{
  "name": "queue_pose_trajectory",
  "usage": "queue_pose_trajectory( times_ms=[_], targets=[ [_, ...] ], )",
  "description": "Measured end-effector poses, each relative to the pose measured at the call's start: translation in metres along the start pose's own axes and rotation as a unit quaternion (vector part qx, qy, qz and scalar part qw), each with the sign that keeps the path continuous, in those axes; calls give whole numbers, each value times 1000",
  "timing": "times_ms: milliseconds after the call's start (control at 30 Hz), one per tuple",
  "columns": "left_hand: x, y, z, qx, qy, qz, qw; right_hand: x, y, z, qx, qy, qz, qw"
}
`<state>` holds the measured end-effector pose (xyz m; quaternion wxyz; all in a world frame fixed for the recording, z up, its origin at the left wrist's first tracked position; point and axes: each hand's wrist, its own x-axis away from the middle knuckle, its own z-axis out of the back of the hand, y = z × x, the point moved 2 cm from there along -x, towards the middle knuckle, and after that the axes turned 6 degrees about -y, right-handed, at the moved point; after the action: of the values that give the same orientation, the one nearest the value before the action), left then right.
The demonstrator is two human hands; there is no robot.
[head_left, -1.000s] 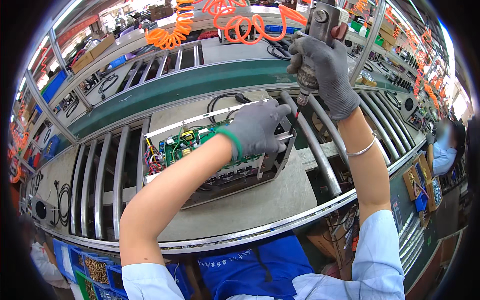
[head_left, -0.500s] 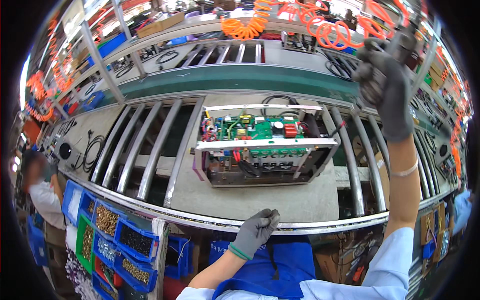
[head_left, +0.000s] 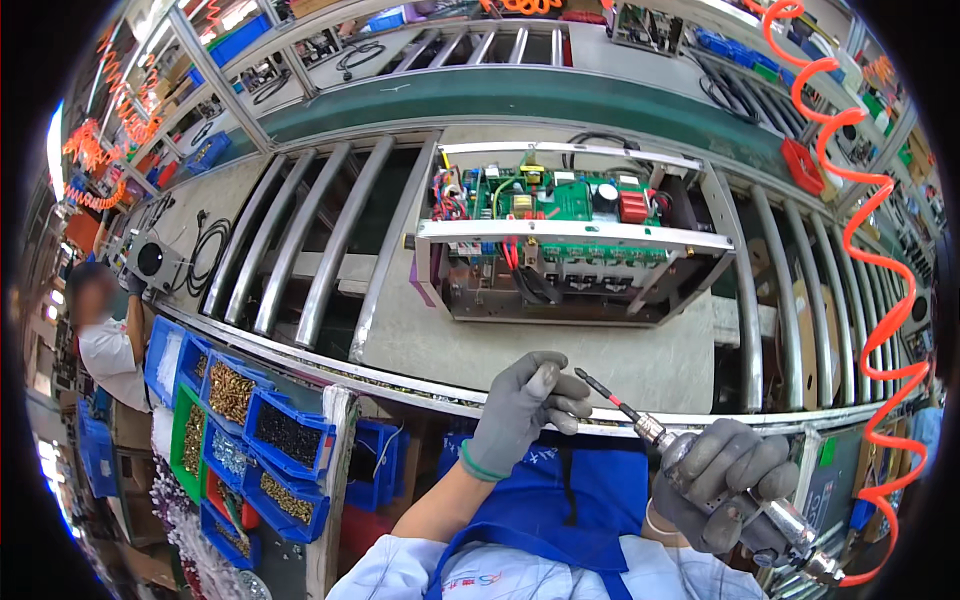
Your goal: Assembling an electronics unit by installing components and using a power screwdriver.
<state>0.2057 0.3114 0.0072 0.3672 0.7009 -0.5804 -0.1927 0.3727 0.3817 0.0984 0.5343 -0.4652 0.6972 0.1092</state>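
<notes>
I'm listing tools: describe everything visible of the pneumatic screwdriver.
The pneumatic screwdriver has a scuffed, metallic-looking body, silvery chuck, dark and red bit, and coiled orange hose at its rear. The gloved right hand grips its body. It slants, bit toward the upper left, tip close to the left hand; any contact is unclear.

Lighting bright and largely even over the work area. White glare noted at the far left edge. Metal rollers and screwdriver show glints; gaps between rollers fall dark. Left hand and right hand reasonably sharp. Fisheye distortion bows the green belt; corners black.
</notes>
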Motion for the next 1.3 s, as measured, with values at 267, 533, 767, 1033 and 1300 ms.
queue_pose_trajectory(
  times_ms=[267,533,767,1033,1300],
  targets=[
    [-12,-16,2,65,78,41,994,1,8,6,-50,27,-49,997],
    [-6,-22,-8,127,54,90,986,8,15,10,-42,86,-65,993],
    [-9,-22,-21,191,70,75,976,3,19,18,-50,28,14,998],
    [-12,-23,-38,56,102,1,993,6,9,22,5,110,-10,994],
    [-21,-12,-47,-4,33,47,998,4,-1,34,-2,146,50,988]
  ],
)
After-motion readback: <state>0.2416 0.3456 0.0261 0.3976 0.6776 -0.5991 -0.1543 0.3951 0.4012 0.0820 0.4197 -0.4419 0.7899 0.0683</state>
